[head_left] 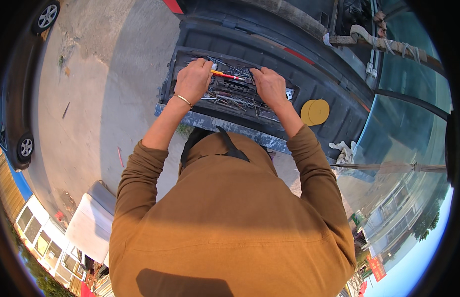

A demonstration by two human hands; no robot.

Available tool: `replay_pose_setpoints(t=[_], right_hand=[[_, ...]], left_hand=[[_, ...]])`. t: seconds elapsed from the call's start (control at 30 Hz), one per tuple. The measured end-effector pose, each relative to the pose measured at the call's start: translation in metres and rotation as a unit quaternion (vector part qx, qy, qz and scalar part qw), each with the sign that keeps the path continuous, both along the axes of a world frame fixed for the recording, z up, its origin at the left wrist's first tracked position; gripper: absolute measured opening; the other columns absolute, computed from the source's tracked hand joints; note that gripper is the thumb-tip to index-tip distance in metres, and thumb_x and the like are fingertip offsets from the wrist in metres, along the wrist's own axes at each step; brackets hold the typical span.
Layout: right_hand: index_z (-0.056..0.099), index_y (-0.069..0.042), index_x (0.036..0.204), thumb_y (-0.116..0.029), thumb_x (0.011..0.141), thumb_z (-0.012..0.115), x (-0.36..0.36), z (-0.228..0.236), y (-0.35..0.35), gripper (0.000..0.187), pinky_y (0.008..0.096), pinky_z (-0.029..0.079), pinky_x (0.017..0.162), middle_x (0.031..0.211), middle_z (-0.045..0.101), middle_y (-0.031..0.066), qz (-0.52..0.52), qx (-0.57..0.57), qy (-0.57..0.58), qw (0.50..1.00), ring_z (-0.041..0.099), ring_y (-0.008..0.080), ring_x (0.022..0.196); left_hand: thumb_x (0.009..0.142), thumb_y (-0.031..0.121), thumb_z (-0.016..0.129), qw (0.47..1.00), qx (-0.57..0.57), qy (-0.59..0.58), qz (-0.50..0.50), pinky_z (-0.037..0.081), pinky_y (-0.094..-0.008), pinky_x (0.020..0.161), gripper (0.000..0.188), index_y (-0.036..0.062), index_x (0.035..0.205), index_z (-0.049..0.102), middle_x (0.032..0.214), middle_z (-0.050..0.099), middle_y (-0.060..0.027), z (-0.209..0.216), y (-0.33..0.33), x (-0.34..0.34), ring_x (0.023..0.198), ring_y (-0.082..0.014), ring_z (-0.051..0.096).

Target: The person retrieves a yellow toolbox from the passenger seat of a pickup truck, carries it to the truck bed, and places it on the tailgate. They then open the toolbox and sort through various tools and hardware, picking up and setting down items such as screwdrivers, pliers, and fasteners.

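Observation:
My left hand (pixel 194 79) is closed on a slim red-and-yellow tool (pixel 226 74), which looks like a screwdriver or tester pen. It points right toward my right hand, and its far end has a pale tip. My right hand (pixel 270 87) has its fingers pinched together at the far side of the toolbox; what they hold, if anything, is too small to name. Both hands are over a long dark toolbox tray (pixel 164 94). Inside lie many loose metal bits (pixel 235 102), such as drill bits and screws, and a dark holder with holes (pixel 236 87) sits in the middle.
The tray rests on a dark ribbed truck bed (pixel 339 106) with a worn edge (pixel 215 123) against my body. Two yellow discs (pixel 319 112) lie to its right, near a crumpled white cloth (pixel 345 152). Glass sheets (pixel 403 123) stand at right. A dark car (pixel 22 84) is at left.

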State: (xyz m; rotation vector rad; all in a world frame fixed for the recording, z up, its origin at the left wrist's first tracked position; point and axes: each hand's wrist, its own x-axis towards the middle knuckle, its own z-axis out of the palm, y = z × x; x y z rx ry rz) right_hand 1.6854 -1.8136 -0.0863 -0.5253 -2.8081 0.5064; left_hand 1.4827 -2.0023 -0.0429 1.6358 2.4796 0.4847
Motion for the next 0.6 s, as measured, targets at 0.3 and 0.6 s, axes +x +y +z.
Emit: replay_pose_setpoints(t=[0.3,0.6], right_hand=[[0.079,-0.008,0.105,-0.012,0.09,0.073,-0.014,0.021,-0.009,0.016,0.0407,0.056,0.07,0.087,0.068,0.009,-0.039,-0.037,0.072,0.996,0.07,0.0293,0.08],[0.077,-0.006,0.097,-0.01,0.089,0.078,-0.007,0.039,-0.02,0.01,0.0407,0.055,0.07,0.089,0.066,0.0098,-0.123,-0.156,0.045,0.979,0.07,0.0317,0.077]], left_hand=[[0.105,0.023,0.063,0.907,0.021,-0.406,0.112,0.058,-0.0373,0.073,0.023,0.0031,0.115,0.07,0.099,0.073,-0.0089,-0.001,0.017,0.032,0.085,-0.0237,0.073],[0.115,0.037,0.047,0.608,0.043,-0.761,0.222,0.042,-0.0198,0.053,0.042,0.0024,0.103,0.067,0.079,0.06,0.0021,-0.006,0.027,0.048,0.064,-0.0049,0.054]])
